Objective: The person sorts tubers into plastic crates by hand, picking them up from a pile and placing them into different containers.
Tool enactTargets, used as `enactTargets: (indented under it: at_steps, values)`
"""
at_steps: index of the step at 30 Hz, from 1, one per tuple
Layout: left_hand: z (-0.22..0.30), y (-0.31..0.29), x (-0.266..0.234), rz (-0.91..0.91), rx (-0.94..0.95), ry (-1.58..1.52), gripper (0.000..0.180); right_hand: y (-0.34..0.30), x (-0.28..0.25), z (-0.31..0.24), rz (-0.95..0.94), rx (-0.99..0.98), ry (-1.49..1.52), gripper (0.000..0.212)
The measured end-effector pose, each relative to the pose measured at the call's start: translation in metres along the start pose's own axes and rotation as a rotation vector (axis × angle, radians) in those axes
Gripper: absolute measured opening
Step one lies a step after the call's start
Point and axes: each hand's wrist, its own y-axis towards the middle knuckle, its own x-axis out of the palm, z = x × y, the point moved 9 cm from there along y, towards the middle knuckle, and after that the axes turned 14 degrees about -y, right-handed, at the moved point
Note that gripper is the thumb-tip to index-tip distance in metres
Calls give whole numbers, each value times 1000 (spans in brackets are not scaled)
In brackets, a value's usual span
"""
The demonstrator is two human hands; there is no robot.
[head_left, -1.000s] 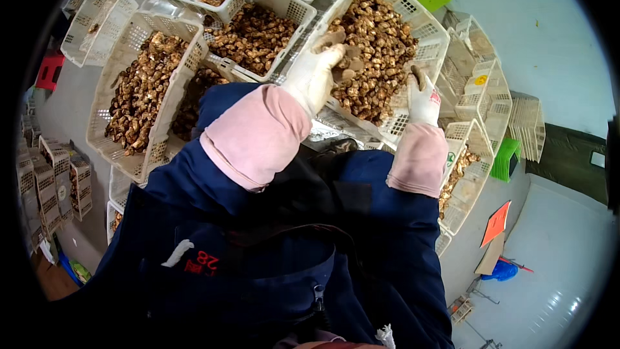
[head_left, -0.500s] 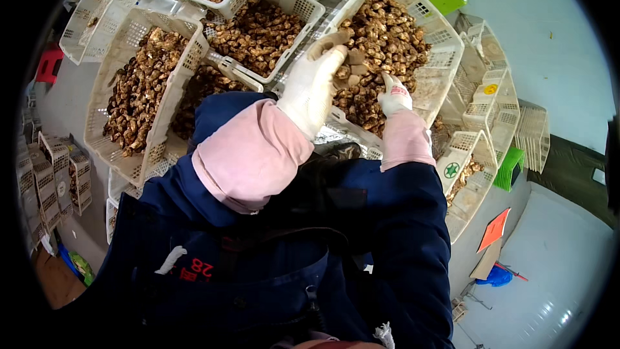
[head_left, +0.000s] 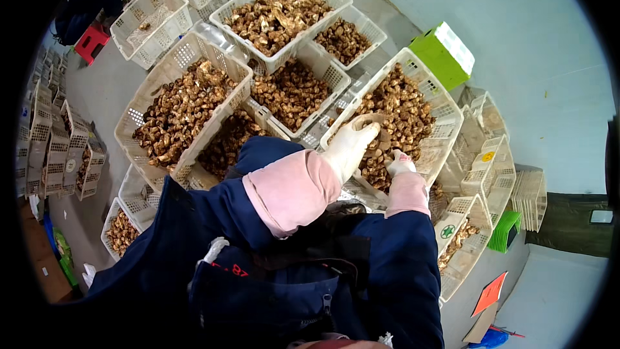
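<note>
Both my gloved hands are at a white perforated plastic crate (head_left: 445,130) holding a heap of brown, knobbly, mushroom-like pieces (head_left: 402,106). My left hand (head_left: 352,147), in a white glove with brown-stained fingers, reaches over the crate's near left side. Its fingers curl down at the heap, and whatever lies inside them is hidden. Close beside it, my right hand (head_left: 402,165) rests low against the same heap near the crate's front. Most of the right fingers are hidden, so their grip does not show. Pink cuffs cover both wrists.
Crates of similar pieces stand to the left: a large crate (head_left: 141,94), a middle crate (head_left: 336,76) and a raised far crate (head_left: 226,8). Stacked crates (head_left: 484,155) and a green box (head_left: 445,58) are on the right. A person (head_left: 87,3) sits near a red stool (head_left: 92,42).
The view has shifted, so the crates sit lower in the picture and a person appears at the upper left. My left hand has moved in toward my right hand over the heap.
</note>
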Motion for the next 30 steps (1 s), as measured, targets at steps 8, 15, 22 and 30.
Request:
enactTargets:
  at_steps: [8,15,22,30]
  values:
    - [-7,-13,16,-34,-123,145,31,-141,-155,47,741,-171,1217,51]
    - [3,-10,6,-20,43,619,36,-219,-185,-67,1040,-513,473,66]
    - [34,-8,8,53,376,489,16,-173,-177,-61,785,-624,981,77]
    - [22,3,-26,210,180,61,28,-23,-42,-44,413,-203,229,69]
